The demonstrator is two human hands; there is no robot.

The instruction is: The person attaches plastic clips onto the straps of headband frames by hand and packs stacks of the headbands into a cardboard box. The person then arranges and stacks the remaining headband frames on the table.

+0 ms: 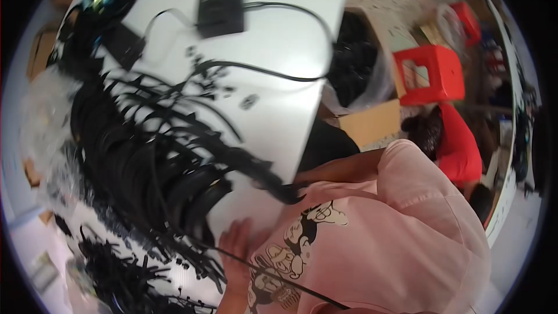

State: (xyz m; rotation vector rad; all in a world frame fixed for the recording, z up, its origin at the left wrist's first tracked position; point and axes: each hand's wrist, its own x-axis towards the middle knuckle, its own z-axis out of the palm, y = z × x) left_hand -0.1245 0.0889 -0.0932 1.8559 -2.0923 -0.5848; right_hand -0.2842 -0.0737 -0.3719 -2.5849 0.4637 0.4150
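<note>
My left hand (237, 244) rests on the white table (285, 116) close to my shirt, its fingers stretched out and slightly blurred. Beside it lies a long heap of black curved bands (133, 151), stacked closely side by side; their exact kind I cannot make out. My right forearm (343, 168) reaches across at the table's edge, and its hand is hardly visible against the shirt. Near that wrist is the end of a black strip (285, 191); whether the right hand touches it I cannot tell.
A black box (221, 13) with a cable lies on the table, near small scattered black pieces (212, 81). Past the edge stand a carton (372, 122) lined with plastic holding black items, and a red stool (430, 72). A thin black cord (290, 284) crosses my shirt.
</note>
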